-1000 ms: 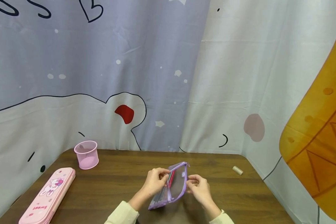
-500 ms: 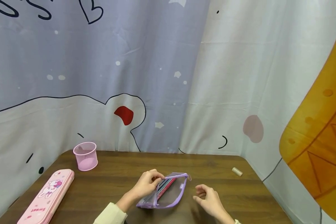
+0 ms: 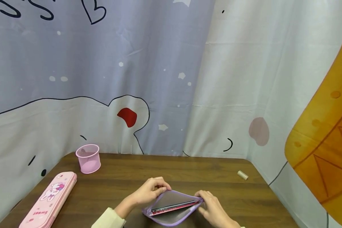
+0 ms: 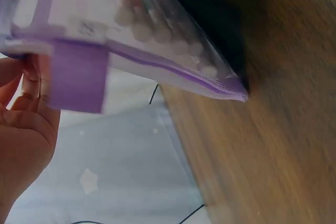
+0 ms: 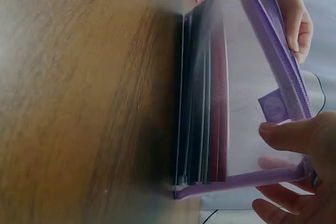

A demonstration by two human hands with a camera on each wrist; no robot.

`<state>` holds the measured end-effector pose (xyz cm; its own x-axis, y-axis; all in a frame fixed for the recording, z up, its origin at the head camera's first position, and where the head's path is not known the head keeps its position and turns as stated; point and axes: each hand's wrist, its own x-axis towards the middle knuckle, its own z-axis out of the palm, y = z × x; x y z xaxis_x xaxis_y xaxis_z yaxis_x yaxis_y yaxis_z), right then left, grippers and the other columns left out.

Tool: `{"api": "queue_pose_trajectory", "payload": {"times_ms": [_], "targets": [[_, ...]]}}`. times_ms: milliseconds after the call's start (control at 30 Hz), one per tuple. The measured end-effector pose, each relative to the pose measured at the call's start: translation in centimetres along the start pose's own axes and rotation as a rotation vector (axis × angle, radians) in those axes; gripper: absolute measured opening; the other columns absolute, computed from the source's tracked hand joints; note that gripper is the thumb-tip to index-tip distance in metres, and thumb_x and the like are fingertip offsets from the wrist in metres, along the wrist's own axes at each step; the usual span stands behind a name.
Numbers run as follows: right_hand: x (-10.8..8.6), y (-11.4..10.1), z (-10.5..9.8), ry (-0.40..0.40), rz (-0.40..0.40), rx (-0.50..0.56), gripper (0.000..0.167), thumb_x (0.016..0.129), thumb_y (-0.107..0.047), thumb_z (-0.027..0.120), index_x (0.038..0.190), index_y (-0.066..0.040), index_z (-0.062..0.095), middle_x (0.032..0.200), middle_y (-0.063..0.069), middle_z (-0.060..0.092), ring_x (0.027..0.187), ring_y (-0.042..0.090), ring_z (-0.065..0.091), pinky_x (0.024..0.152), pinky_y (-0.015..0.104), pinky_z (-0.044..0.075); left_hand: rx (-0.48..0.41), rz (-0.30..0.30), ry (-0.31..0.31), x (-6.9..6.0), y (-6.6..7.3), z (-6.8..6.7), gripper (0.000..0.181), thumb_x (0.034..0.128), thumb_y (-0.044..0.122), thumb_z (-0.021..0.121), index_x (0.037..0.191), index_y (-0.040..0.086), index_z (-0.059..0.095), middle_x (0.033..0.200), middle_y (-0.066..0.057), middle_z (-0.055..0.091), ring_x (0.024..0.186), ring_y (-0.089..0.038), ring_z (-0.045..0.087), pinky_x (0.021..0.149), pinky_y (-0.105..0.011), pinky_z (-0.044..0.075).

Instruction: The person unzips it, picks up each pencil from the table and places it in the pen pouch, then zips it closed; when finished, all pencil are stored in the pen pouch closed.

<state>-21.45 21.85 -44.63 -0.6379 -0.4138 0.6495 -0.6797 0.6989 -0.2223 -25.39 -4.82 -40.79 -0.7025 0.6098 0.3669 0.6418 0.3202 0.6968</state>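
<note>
A see-through mesh zip pouch (image 3: 176, 197) with purple trim gapes at the top near the table's front edge. Several pencils (image 3: 174, 208), some dark and some red, lie along its bottom. My left hand (image 3: 150, 191) pinches the far rim towards the left. At the opposite end, my right hand (image 3: 215, 211) grips the corner, thumb on the near side. The right wrist view shows the thumb pressed on the mesh (image 5: 247, 108) and the other fingers behind it. A purple tab (image 4: 79, 77) hangs beside my left fingers in the left wrist view.
A pink pencil case (image 3: 49, 201) lies at the left of the wooden table (image 3: 125, 171). Behind it stands a pink mesh cup (image 3: 89, 161). A small pale cylindrical piece (image 3: 242, 175) lies at the right. A printed curtain (image 3: 165, 95) hangs behind the table.
The pouch has turned to lie crosswise and come nearer, its mouth now wide. My right hand came off it, then took hold of its right corner. The left hand kept its hold.
</note>
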Motion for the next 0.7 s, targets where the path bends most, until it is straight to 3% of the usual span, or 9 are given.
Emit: {"api": "queue_pose_trajectory", "payload": {"times_ms": [200, 400, 567, 633, 700], "targets": [[0.4, -0.1, 0.0, 0.032, 0.029, 0.072, 0.025, 0.065, -0.009, 0.073, 0.079, -0.02, 0.055, 0.068, -0.015, 0.054, 0.061, -0.004, 0.043, 0.051, 0.012, 0.035, 0.057, 0.051, -0.088, -0.9, -0.1, -0.9, 0.019, 0.0874, 0.021, 0.054, 0.094, 0.01, 0.068, 0.083, 0.002, 0.062, 0.071, 0.004, 0.049, 0.062, -0.015, 0.046], [0.5, -0.4, 0.3, 0.014, 0.069, 0.143, 0.019, 0.071, -0.012, 0.07, 0.076, -0.019, 0.053, 0.062, -0.016, 0.048, 0.057, -0.009, 0.035, 0.047, 0.01, 0.032, 0.107, 0.045, -0.167, -3.1, 0.0, -1.7, 0.029, 0.0855, 0.034, 0.055, 0.097, 0.011, 0.067, 0.084, 0.005, 0.062, 0.072, 0.005, 0.052, 0.061, -0.014, 0.047], [1.0, -0.3, 0.0, -0.053, 0.217, 0.274, 0.011, 0.076, -0.013, 0.066, 0.078, -0.014, 0.055, 0.065, -0.009, 0.056, 0.056, -0.008, 0.043, 0.045, 0.014, 0.04, 0.328, -0.01, -0.136, -4.6, 0.1, -2.7, 0.041, 0.0706, 0.049, 0.066, 0.099, 0.019, 0.065, 0.088, 0.013, 0.058, 0.075, 0.005, 0.05, 0.061, -0.014, 0.042], [1.3, -0.2, 0.0, -0.052, 0.278, 0.283, 0.012, 0.075, -0.014, 0.067, 0.079, -0.013, 0.055, 0.068, -0.007, 0.057, 0.057, -0.007, 0.045, 0.047, 0.015, 0.042, 0.381, -0.02, -0.101, -4.8, -0.1, -3.0, 0.038, 0.0695, 0.044, 0.069, 0.097, 0.019, 0.065, 0.088, 0.013, 0.058, 0.075, 0.003, 0.05, 0.061, -0.015, 0.042], [1.7, 0.0, 0.2, -0.042, 0.328, 0.284, 0.014, 0.073, -0.015, 0.068, 0.079, -0.014, 0.055, 0.069, -0.008, 0.057, 0.058, -0.005, 0.046, 0.048, 0.015, 0.043, 0.376, -0.01, -0.057, -4.8, -0.6, -3.2, 0.028, 0.0715, 0.033, 0.07, 0.093, 0.016, 0.066, 0.086, 0.012, 0.06, 0.074, 0.003, 0.051, 0.061, -0.016, 0.043]]}}
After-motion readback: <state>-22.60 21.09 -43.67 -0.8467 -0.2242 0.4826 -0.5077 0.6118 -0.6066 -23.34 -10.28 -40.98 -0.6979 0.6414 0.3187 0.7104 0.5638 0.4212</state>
